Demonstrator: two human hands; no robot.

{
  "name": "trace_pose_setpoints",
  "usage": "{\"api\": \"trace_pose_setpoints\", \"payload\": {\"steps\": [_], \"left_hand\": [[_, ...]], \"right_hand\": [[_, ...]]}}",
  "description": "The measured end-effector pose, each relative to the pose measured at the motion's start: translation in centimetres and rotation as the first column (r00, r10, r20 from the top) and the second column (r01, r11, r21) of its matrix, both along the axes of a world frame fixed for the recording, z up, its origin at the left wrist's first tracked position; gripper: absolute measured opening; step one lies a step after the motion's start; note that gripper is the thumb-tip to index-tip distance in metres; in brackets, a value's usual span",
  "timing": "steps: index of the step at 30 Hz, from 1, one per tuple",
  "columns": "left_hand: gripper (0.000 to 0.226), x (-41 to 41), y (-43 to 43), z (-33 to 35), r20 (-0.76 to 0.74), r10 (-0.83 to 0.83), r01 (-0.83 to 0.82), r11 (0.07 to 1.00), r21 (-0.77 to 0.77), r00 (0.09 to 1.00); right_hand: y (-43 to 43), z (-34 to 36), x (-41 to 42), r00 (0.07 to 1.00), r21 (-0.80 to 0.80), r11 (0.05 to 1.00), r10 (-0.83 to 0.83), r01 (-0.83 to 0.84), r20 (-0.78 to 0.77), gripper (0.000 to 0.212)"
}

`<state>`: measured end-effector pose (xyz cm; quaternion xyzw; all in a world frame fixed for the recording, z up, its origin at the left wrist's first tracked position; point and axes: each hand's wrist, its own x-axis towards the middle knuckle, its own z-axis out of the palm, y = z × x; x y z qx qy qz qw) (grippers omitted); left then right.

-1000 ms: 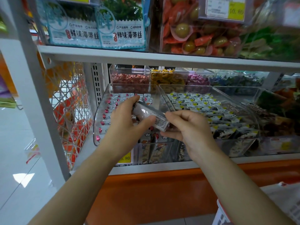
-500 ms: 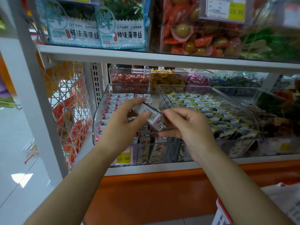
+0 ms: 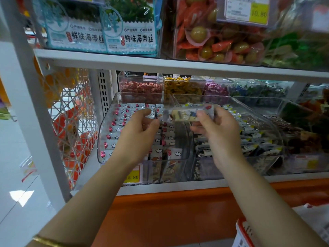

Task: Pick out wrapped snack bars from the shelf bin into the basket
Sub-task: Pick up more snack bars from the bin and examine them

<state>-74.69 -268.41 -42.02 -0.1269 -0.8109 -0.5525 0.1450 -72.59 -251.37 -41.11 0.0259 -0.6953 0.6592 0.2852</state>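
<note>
Your right hand (image 3: 219,129) now pinches the snack bar (image 3: 188,114) alone, thumb across its front, holding it level. Half a second ago both hands shared it, tilted, with the barcode side showing; now a printed face is toward you. Your left hand (image 3: 138,132) has let go and hangs loosely curled, empty, just left of the bar's end, over the clear bin (image 3: 105,139). The basket (image 3: 243,230) sits below your right forearm.

place: shop | signs: price tag (image 3: 246,10); snack bins (image 3: 101,148) on shelf (image 3: 160,64)
</note>
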Motion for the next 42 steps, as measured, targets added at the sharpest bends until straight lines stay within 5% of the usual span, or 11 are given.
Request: {"api": "trace_pose_setpoints", "payload": {"steps": [3,7,14,17,31,38,42], "left_hand": [[0.039,-2.8,0.4,0.1,-0.041,0.046,-0.057,0.952,-0.301,0.998],[0.029,-7.6,2.0,0.1,0.011,0.046,-0.026,0.721,-0.692,0.999],[0.057,-14.5,3.9,-0.5,0.096,-0.078,0.119,0.382,-0.916,0.992],[0.051,-15.4,4.2,-1.1,0.102,-0.061,0.115,0.276,-0.954,0.993],[0.05,-14.0,3.0,-0.7,0.137,-0.078,0.155,0.318,-0.935,0.987],[0.056,-11.8,1.8,-1.3,0.1,-0.175,0.165,0.409,-0.898,0.979],[0.051,-11.2,1.0,-1.6,-0.044,-0.17,0.041,0.467,-0.883,0.984]], "right_hand": [[1.1,0.9,-2.1,0.997,-0.104,0.992,-0.077,0.077,-0.001,0.019],[1.4,1.8,-5.4,0.997,-0.018,0.997,-0.082,0.081,-0.015,0.018],[0.9,2.3,-10.5,0.992,0.279,0.953,-0.127,0.117,0.019,0.018],[0.7,2.4,-11.6,0.993,0.375,0.919,-0.118,0.117,-0.02,0.021],[-0.9,2.6,-15.8,0.979,0.769,0.608,-0.17,0.197,-0.116,0.023],[-1.8,1.9,-16.9,0.996,0.936,0.349,-0.056,-0.05,0.074,0.028],[-2.5,2.0,-17.7,0.978,0.971,0.159,-0.085,-0.178,0.193,0.016]]}}
